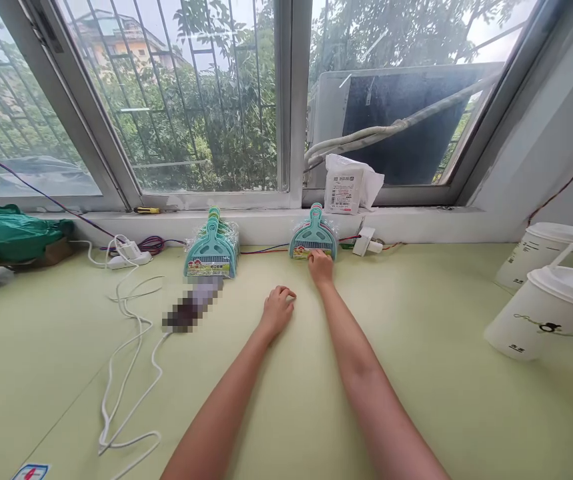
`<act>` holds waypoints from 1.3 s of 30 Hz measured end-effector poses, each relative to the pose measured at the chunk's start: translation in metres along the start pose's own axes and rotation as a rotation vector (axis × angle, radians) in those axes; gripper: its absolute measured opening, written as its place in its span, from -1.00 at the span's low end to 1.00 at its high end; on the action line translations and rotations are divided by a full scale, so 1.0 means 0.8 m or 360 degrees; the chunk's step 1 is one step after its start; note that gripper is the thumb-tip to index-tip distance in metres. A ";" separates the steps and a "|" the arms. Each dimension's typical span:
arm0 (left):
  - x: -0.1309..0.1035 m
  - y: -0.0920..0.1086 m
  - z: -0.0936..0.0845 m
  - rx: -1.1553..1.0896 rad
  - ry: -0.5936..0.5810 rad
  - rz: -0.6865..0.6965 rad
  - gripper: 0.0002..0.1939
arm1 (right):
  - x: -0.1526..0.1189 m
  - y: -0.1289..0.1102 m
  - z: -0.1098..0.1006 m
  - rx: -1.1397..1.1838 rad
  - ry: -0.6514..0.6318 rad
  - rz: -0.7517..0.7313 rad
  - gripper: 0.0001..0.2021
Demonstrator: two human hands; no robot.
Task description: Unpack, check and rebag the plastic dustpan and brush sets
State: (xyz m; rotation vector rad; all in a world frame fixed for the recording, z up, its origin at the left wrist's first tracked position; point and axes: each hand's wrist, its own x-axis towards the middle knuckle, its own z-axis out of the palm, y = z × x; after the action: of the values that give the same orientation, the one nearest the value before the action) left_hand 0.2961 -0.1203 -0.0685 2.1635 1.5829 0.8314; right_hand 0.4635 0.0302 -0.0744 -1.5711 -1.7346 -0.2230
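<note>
1. Right hand (321, 267): the grip is laid, fingers loosely extended, against the near edge of the single teal plastic mini dustpan-and-brush set in clear wrap (313, 238); whether anything is pinched cannot be told, since the fingertips are seen from behind.
2. Left hand (277, 309): the grip is curled into a loose, narrow fist and rested knuckles-up on the pale green desk (416, 373), holding nothing.
3. The single set is propped at the far edge of the desk, against the white window ledge (416, 223), its handle pointing up and far, its broad blade near; its long axis runs near-to-far, in line with the right forearm.
4. It lies directly far of the right hand, touching it, and far-right of the left hand, so the right hand is clearly the nearer.
5. A stack of like teal sets (212, 248) stands to the left, apart from both hands, the left hand being the nearer to it.
6. A white cable (126, 347) trails on the left, and two white lidded cups (551, 300) stand on the right.
</note>
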 end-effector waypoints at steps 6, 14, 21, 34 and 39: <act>-0.003 0.000 0.003 -0.0101 0.0071 0.0058 -0.76 | -0.014 -0.013 -0.015 0.0069 -0.0086 0.0070 -0.70; -0.009 -0.016 -0.047 -0.0527 0.1468 0.0044 -0.70 | -0.039 -0.126 0.008 0.0808 -0.0608 0.0238 -0.74; -0.008 -0.055 -0.064 -0.0671 0.1802 -0.0394 -0.76 | -0.028 -0.245 0.055 0.0951 -0.1043 0.0243 -0.59; 0.006 -0.060 -0.038 -0.0851 0.1232 -0.0442 -0.74 | 0.023 -0.227 0.005 0.0529 -0.0392 0.0396 -0.76; 0.022 -0.058 -0.029 -0.1647 0.0527 -0.0546 -0.87 | 0.009 -0.123 -0.084 0.1117 -0.0261 0.0628 -0.74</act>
State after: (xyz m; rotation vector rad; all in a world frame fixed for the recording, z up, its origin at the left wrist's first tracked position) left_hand 0.2509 -0.0903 -0.0727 1.0330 1.1618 1.4938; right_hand 0.4023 -0.0262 0.0113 -1.3669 -1.3549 0.6576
